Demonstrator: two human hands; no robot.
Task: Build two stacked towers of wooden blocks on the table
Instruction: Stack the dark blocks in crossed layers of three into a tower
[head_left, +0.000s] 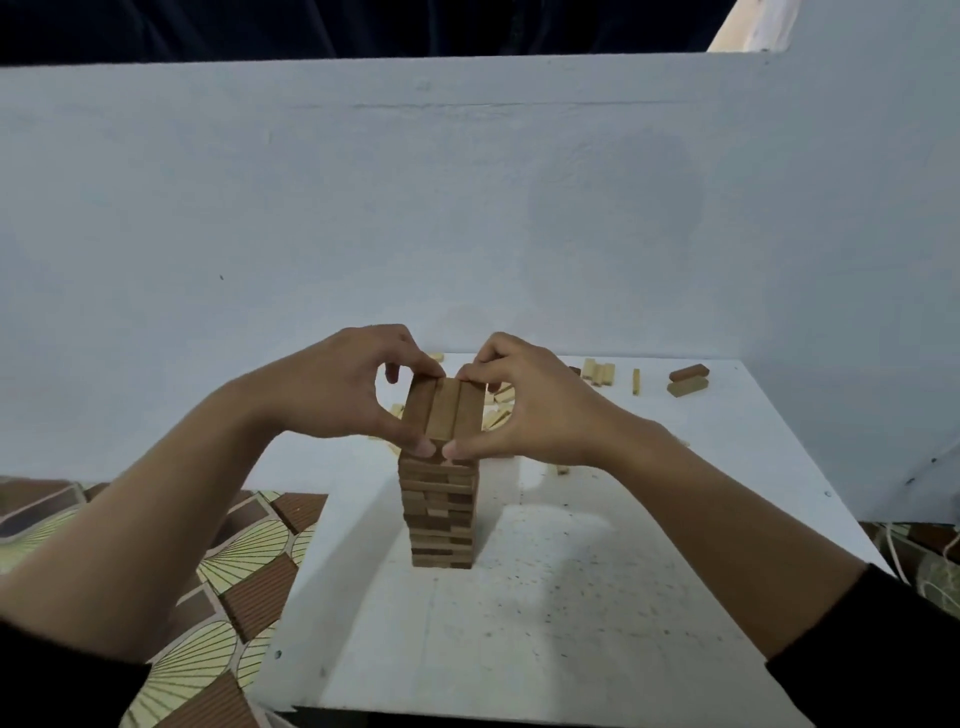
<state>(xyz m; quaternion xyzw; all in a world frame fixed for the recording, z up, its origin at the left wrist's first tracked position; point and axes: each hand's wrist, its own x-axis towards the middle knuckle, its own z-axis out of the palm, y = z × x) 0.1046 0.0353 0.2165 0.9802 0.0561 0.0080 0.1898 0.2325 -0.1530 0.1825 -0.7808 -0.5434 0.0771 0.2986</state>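
Squaring the top layer (441, 410) of three blocks appears to be the step in hand. The tower (441, 514) stands mid-frame on the white desk (571, 623), many courses high, with the courses laid crosswise.

The left hand (332, 384) and right hand (535, 400) curl round the top layer from either side. The fingers (421, 446) pinch its near end and the thumbs almost meet.

Recommended: press inward equally from both sides so no net push reaches the column. Bring the edges flush with the course beneath, then let go with both hands together, lifting straight up.

Risk: some lower blocks look slightly out of line, so a sideways nudge may topple the stack.

Loose blocks (597, 371) lie behind the tower toward the right of the frame. No second tower is visible
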